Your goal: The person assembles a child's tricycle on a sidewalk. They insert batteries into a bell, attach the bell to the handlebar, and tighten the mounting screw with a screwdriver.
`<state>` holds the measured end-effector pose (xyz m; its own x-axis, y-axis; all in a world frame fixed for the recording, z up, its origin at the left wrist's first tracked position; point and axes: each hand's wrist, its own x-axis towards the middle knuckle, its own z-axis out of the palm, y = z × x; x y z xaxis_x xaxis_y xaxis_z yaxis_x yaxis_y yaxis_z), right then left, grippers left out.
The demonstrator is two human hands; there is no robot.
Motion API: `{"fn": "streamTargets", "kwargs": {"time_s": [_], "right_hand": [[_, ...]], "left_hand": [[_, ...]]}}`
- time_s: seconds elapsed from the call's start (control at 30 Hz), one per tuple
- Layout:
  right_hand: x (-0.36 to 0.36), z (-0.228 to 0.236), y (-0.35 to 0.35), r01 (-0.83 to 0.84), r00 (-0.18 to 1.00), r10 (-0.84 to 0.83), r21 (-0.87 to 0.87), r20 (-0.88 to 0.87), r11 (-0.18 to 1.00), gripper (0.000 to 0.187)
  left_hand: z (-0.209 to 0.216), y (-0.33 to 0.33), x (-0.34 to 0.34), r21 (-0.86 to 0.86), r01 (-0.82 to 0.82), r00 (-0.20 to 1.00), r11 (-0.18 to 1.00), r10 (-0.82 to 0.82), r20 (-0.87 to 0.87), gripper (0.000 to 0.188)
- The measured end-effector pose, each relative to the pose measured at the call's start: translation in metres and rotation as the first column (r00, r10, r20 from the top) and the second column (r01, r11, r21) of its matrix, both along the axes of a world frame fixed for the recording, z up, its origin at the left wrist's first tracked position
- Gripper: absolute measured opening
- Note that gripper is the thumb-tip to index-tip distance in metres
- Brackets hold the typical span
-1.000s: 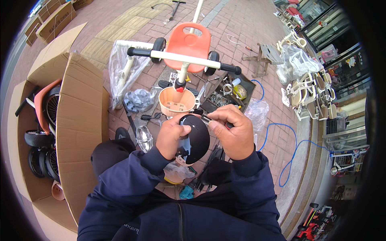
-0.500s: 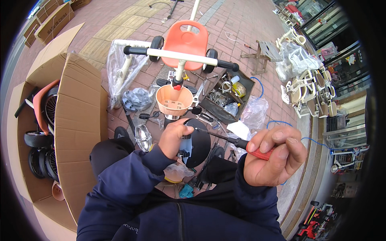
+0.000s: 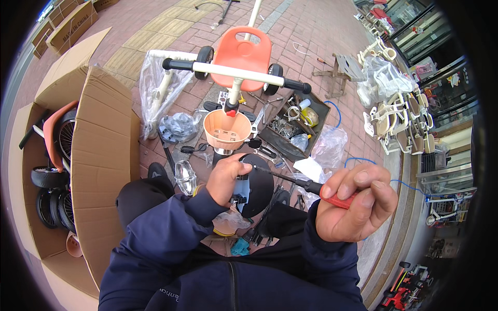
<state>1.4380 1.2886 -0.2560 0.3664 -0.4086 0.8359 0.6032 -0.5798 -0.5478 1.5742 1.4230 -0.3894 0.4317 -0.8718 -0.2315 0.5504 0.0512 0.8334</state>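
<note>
A screwdriver with a red handle [image 3: 340,199] is gripped in my right hand [image 3: 358,205], its dark shaft pointing left. The tip reaches beside my left thumb. My left hand [image 3: 226,179] is closed on a light-blue and black part [image 3: 240,193] against a round black wheel [image 3: 259,181]; the fingers behind are partly hidden. Just beyond stands a child's tricycle with an orange seat [image 3: 242,57], white handlebar [image 3: 233,72] with black grips, and a peach-coloured basket [image 3: 226,129]. Whether a screw sits at the tip is too small to tell.
A metal toolbox [image 3: 295,124] full of parts lies right of the basket, with wrenches [image 3: 257,120] around it. At the left stands an open cardboard box [image 3: 104,171] holding wheels and an orange seat. Plastic bags [image 3: 332,145] and a clear bagged lamp-like piece [image 3: 185,177] lie nearby.
The view has shifted slightly, so the scene sits a little to the right. Fingers of my right hand have turned a little on the screwdriver handle; my left hand keeps its hold.
</note>
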Motion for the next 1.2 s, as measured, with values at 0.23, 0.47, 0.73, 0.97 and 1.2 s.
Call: {"fn": "streamTargets", "kwargs": {"time_s": [0.23,0.47,0.73,0.97,1.2], "right_hand": [[0.000,-0.001,-0.002,0.017,1.000,-0.017,0.006,0.006,1.000,0.020],[0.001,0.000,0.000,0.011,1.000,-0.012,-0.004,-0.010,1.000,0.018],[-0.003,0.000,0.015,-0.038,0.997,0.034,-0.066,-0.067,0.997,0.014],[0.005,-0.007,0.007,0.138,0.990,-0.137,0.029,-0.015,0.990,0.020],[-0.001,0.015,-0.001,0.183,0.790,-0.293,-0.249,-0.538,0.951,0.037]], "left_hand": [[0.002,0.000,0.000,0.008,0.008,0.999,1.000,-0.008,0.047,0.050],[0.008,-0.003,-0.005,0.031,-0.034,0.999,0.999,0.033,0.018,0.044],[0.014,-0.001,-0.009,0.088,-0.065,0.988,0.994,0.051,0.144,0.033],[0.008,-0.003,-0.005,0.062,-0.061,0.996,0.996,0.057,0.074,0.044],[0.013,0.002,0.017,-0.033,-0.426,0.886,0.904,0.424,0.185,0.048]]}}
